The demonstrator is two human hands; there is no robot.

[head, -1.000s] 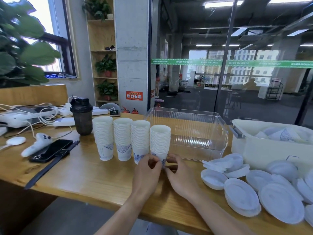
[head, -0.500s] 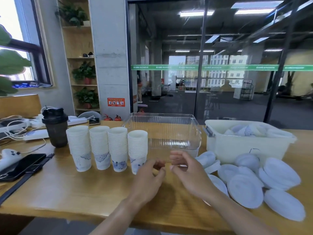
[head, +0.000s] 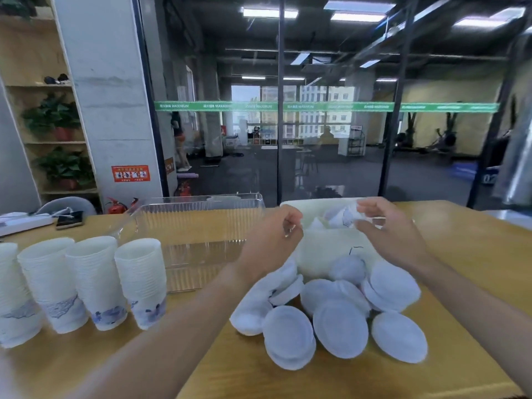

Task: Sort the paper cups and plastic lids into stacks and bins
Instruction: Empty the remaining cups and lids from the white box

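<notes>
Several stacks of white paper cups with blue prints stand in a row at the left of the wooden table. A heap of white plastic lids lies in front of a white bin, which holds loose paper cups. My right hand hovers over the bin, fingers and thumb curved apart beside one of those cups. My left hand hangs loosely curled over the bin's left rim and holds nothing.
A clear plastic bin stands behind the cup stacks, left of the white bin. A power strip and a phone lie at the far left. A glass wall runs behind the table.
Both hands left the rightmost cup stack, rose and moved right to the white bin. My view swung right, so the bottle and cables are out of frame.
</notes>
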